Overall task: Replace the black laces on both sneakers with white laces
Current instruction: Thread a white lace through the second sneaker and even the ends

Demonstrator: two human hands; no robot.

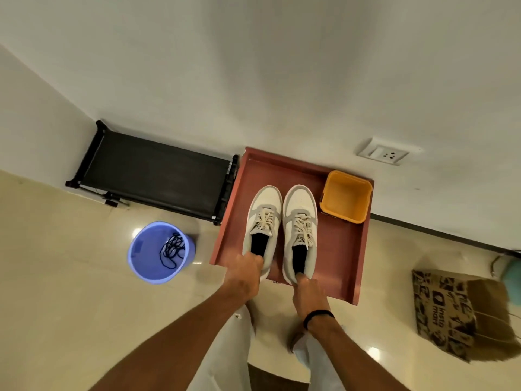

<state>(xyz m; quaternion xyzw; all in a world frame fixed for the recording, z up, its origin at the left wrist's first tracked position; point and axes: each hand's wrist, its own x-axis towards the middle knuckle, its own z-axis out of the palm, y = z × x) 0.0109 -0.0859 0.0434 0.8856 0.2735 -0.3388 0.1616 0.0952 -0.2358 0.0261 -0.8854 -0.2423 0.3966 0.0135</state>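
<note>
Two white-and-grey sneakers stand side by side, upright, toes pointing toward the wall, on a reddish-brown table (344,249). The left sneaker (263,221) and the right sneaker (300,227) are almost touching along their inner sides. Both carry white laces (265,220) crossed through the eyelets; the right one's lace ends hang loose over the tongue. The black laces (172,248) lie in a tangled heap inside a blue bucket (141,246) on the floor, left of the table.

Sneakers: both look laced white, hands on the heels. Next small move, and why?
Probably let go and draw both hands back. Both sneakers, left and right, sit side by side on the red tray with white laces threaded, and the black laces lie in the blue bin. The left hand and right hand only grip the heels.
</note>
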